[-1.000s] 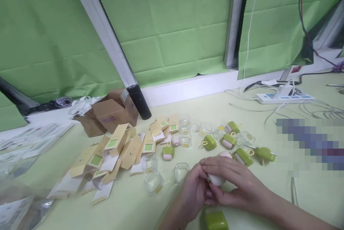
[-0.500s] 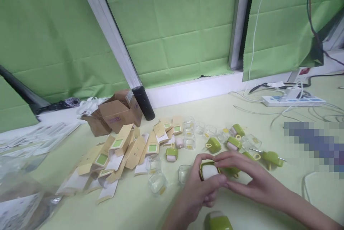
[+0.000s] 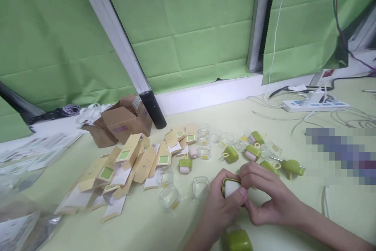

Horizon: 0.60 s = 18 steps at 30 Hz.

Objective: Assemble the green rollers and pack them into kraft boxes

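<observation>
1. Case (image 3: 231, 186) I see pinched btwn left hand (image 3: 219, 204) & right hand (image 3: 266, 200): smooth whitish plastic body, matt green rubbery-looking sleeve.
2. Green covers (image 3: 230, 154) on table: same soft matt finish.
3. Clear shells (image 3: 200, 185): glossy see-thru plastic.
4. Card sleeves (image 3: 126, 156): matt kraft paper w/ green labels.
5. Carton (image 3: 123, 122): brown corrugated cardboard, rough.
6. Table (image 3: 264, 114): pale, smooth, low sheen.
7. Backdrop (image 3: 190, 31): green cloth, matt, fold creases.
8. Power strip (image 3: 315, 105): white glossy plastic.
</observation>
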Each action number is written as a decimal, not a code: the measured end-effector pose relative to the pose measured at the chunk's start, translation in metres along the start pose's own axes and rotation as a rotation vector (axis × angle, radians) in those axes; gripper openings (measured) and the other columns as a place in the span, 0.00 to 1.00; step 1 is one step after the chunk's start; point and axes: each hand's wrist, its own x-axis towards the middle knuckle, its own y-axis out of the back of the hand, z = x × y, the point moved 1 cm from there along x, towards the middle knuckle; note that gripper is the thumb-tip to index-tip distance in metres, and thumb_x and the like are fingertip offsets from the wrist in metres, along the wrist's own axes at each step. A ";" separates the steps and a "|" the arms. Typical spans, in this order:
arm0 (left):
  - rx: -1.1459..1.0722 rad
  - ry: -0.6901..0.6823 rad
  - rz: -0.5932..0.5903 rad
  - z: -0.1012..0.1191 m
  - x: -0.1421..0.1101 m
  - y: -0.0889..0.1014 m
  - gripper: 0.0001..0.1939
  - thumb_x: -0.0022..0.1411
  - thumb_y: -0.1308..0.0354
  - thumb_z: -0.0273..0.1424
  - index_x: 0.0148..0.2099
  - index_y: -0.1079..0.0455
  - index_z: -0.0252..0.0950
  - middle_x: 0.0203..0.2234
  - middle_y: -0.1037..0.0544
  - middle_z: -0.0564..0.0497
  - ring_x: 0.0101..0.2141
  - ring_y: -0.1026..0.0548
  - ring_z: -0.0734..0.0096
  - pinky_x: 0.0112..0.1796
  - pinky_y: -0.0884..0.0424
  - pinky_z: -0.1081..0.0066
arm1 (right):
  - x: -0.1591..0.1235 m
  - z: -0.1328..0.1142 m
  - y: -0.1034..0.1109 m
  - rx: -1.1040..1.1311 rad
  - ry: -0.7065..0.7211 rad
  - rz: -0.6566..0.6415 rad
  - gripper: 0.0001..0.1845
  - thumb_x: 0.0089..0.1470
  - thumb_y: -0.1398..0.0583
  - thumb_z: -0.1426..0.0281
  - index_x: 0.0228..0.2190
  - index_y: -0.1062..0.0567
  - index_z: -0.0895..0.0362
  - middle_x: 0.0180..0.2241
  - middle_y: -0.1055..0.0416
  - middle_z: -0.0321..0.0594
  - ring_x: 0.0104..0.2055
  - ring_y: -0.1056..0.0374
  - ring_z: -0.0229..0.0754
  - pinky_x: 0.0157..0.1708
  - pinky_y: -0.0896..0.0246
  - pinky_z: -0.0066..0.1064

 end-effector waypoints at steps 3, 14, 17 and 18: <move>-0.022 0.041 -0.040 0.001 0.001 0.002 0.24 0.48 0.38 0.49 0.36 0.41 0.38 0.16 0.38 0.63 0.13 0.48 0.87 0.16 0.53 0.79 | -0.002 0.004 0.003 0.060 -0.032 -0.012 0.11 0.46 0.44 0.79 0.31 0.36 0.53 0.28 0.33 0.37 0.31 0.34 0.41 0.33 0.34 0.35; -0.307 -0.030 -0.107 -0.001 0.005 0.005 0.17 0.57 0.52 0.45 0.41 0.43 0.37 0.24 0.30 0.55 0.15 0.46 0.85 0.17 0.52 0.79 | -0.007 0.011 0.012 0.170 -0.200 -0.154 0.24 0.53 0.44 0.79 0.50 0.38 0.51 0.46 0.31 0.43 0.49 0.33 0.44 0.45 0.31 0.35; -0.319 -0.018 -0.112 0.004 0.003 0.003 0.17 0.54 0.50 0.41 0.43 0.44 0.37 0.27 0.28 0.52 0.16 0.45 0.85 0.18 0.53 0.78 | -0.008 0.013 0.010 0.152 -0.170 -0.170 0.28 0.50 0.41 0.76 0.52 0.38 0.50 0.47 0.31 0.44 0.51 0.34 0.47 0.47 0.32 0.38; -0.314 -0.017 -0.110 0.006 0.002 0.003 0.17 0.53 0.49 0.39 0.43 0.45 0.37 0.27 0.28 0.52 0.16 0.45 0.85 0.18 0.52 0.78 | -0.008 0.014 0.009 0.147 -0.153 -0.171 0.29 0.49 0.39 0.75 0.52 0.38 0.50 0.46 0.30 0.44 0.50 0.34 0.48 0.47 0.33 0.39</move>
